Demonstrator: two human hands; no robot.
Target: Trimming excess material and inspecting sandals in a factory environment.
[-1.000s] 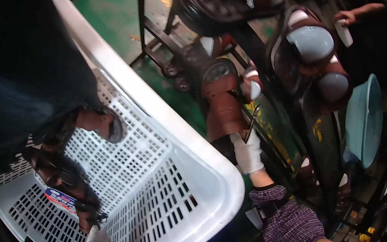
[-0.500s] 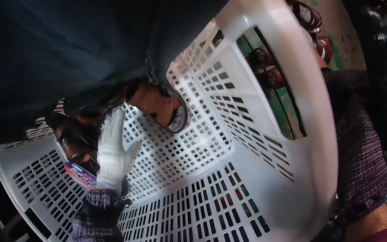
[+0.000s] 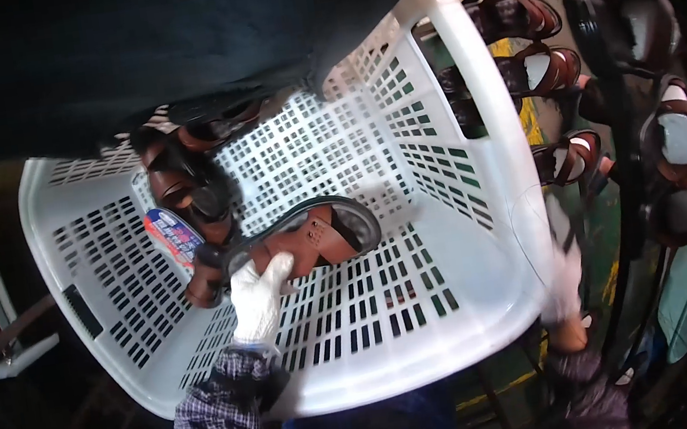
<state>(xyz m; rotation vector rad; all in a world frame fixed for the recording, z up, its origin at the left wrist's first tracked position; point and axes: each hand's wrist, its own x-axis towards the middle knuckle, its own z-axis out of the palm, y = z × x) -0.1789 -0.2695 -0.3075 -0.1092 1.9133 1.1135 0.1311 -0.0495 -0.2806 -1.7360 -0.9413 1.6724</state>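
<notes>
In centre of the frame, left hand (image 3: 257, 297) in white knitted glove, closed on the heel end of a brown leather sandal with dark sole (image 3: 305, 239), lifted a little above the floor of the white perforated plastic basket (image 3: 459, 286), probably for taking it out. At lower right, right hand (image 3: 561, 289), also gloved and blurred, pressed against the basket rim, seemingly to keep the basket tilted and steady; whether closed on the rim, impossible to tell. More brown sandals (image 3: 191, 192) piled at upper left inside the basket, beside a small coloured label (image 3: 173, 236). Compared with half a second ago: glove then spread over the pile, now closed around one sandal; basket turned, rack of sandals (image 3: 543, 72) now visible at upper right.
</notes>
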